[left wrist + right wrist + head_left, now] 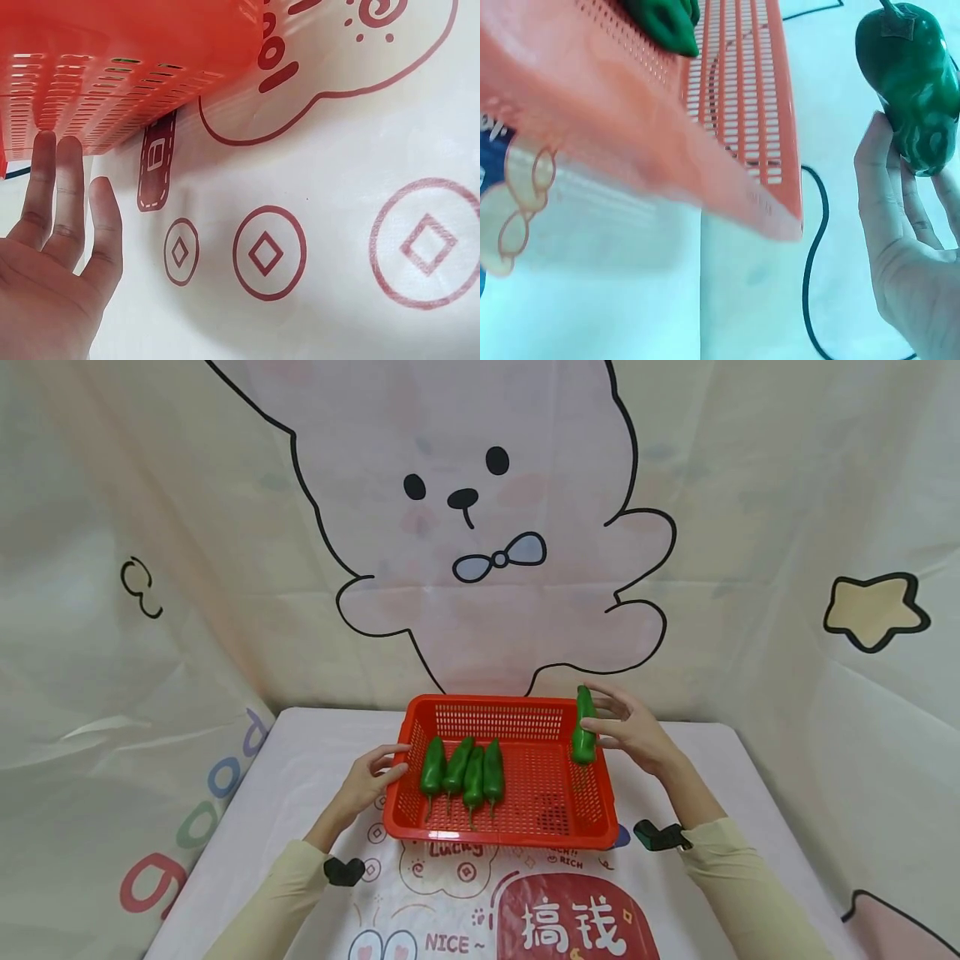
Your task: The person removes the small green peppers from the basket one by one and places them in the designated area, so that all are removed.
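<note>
Right hand (637,732) holds a pepper (583,743); left hand (366,782) apparently touches the basket (510,839).

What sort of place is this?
Likely a small makeshift recording booth: cartoon-printed sheets form close walls around a printed tablecloth, where a red basket of green peppers sits.

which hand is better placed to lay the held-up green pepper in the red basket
Probably the right hand: it holds that green pepper at the right end of the red basket, while the left hand is at the opposite end, fingertips at the basket's outer wall.
</note>
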A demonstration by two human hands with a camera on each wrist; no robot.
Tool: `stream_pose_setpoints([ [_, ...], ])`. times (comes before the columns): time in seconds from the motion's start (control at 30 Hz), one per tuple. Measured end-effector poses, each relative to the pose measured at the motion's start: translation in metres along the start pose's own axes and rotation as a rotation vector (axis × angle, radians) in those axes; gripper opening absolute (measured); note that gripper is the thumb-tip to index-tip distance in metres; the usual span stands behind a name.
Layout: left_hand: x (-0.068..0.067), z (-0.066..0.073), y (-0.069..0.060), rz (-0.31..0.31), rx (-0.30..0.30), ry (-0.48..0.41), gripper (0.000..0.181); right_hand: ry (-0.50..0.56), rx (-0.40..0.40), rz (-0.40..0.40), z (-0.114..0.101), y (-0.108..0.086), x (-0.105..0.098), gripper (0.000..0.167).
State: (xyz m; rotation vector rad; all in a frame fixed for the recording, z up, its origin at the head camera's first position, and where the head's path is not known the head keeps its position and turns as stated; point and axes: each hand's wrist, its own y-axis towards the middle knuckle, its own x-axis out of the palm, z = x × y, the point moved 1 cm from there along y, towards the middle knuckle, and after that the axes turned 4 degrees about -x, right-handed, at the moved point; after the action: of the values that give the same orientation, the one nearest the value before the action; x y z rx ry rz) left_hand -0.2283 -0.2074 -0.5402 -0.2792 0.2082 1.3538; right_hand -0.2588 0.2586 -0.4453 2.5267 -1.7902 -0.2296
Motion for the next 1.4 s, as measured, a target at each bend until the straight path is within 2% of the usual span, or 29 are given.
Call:
stream_pose_setpoints([
  [0.17, 0.000, 0.000, -0.001, 0.006, -0.011, 0.000, 0.042, -0.060, 0.012, 0.019, 0.002, -0.009, -0.011, 0.069],
  [0.6, 0.000, -0.001, -0.002, 0.009, -0.008, -0.003, 0.041, -0.103, -0.027, 0.104, 0.019, -0.034, -0.042, 0.065],
  [0.9, -0.001, 0.000, -0.002, 0.001, 0.008, -0.004, 0.042, -0.116, 0.007, 0.175, 0.028, -0.047, -0.058, 0.066],
  [1.13, -0.001, 0.001, -0.002, 0.010, 0.018, 0.014, 0.042, -0.151, 0.075, 0.196, 0.050, -0.054, -0.070, 0.070],
  [1.4, 0.000, -0.001, -0.001, 0.007, 0.004, 0.001, 0.042, -0.180, 0.107, 0.162, 0.077, -0.055, -0.077, 0.070],
])
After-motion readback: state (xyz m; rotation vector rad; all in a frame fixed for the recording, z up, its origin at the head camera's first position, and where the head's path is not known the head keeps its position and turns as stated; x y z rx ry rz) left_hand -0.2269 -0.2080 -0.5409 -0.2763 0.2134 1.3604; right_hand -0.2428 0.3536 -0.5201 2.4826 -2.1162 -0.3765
